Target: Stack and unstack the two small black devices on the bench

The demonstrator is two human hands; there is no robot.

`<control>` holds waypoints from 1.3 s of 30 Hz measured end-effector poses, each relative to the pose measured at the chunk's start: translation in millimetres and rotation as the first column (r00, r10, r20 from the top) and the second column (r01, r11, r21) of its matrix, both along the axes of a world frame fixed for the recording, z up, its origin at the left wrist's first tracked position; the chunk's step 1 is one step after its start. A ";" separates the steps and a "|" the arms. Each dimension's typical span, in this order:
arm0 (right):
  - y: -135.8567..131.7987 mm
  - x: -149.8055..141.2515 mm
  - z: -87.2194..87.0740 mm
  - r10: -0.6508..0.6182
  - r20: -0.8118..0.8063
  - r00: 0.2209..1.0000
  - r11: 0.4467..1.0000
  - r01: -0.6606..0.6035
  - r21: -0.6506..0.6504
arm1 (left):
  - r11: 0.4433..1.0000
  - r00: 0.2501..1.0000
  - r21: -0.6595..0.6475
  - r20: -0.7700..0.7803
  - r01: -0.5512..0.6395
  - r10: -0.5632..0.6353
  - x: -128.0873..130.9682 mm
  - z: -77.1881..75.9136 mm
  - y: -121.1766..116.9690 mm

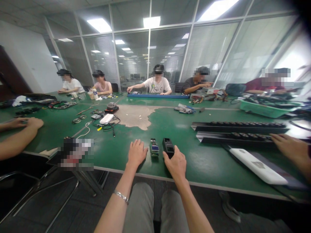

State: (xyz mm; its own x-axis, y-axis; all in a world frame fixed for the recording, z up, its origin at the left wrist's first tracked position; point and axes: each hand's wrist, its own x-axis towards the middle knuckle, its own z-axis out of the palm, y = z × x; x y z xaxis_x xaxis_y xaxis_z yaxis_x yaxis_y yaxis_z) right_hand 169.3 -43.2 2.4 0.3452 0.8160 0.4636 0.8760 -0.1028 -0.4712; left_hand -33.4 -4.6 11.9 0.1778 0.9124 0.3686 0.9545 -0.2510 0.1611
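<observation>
My left hand (138,152) lies on the green table with its fingers stretched out and nothing in it. Just right of its thumb is a small circuit board assembly (154,148) with a blue part on its near half. Beside that lies a black plastic casing (168,146) with openings in its upper face. My right hand (177,161) grips the casing's near end, thumb on the left side and fingers on the right. The fingers hide part of that end. The board and the casing lie apart from each other.
Two long black strips (243,137) and a white elongated device (257,165) lie to the right, near another person's hand (289,147). A white box with cables (107,119) sits ahead left. Another person's hands (32,123) rest at far left. A green basket (264,111) stands back right.
</observation>
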 end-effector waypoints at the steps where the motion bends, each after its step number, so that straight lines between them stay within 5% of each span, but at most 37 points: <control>1: 0.1 0.9 -1.6 0.003 -0.008 1.000 1.000 -0.003 0.011 | 1.000 1.000 0.002 0.000 0.002 -0.002 0.0 0.0 0.1; 14: 7.8 7.7 -14.5 0.085 -0.005 0.996 0.976 -0.082 0.204 | 0.999 0.999 -0.009 0.015 -0.039 0.040 1.0 0.5 1.4; 20: 7.3 9.9 -18.1 0.063 -0.038 0.997 0.989 -0.057 0.136 | 0.999 0.999 -0.023 0.002 -0.046 0.046 1.1 0.8 1.0; 30: 8.9 11.2 -20.5 0.076 -0.023 0.997 0.983 -0.072 0.167 | 0.992 0.992 -0.029 -0.027 0.125 -0.126 4.8 12.6 -5.2; 39: 7.1 11.2 -18.6 0.080 -0.022 0.997 0.984 -0.075 0.162 | 0.985 0.986 -0.045 -0.008 0.166 -0.166 4.3 10.0 -4.7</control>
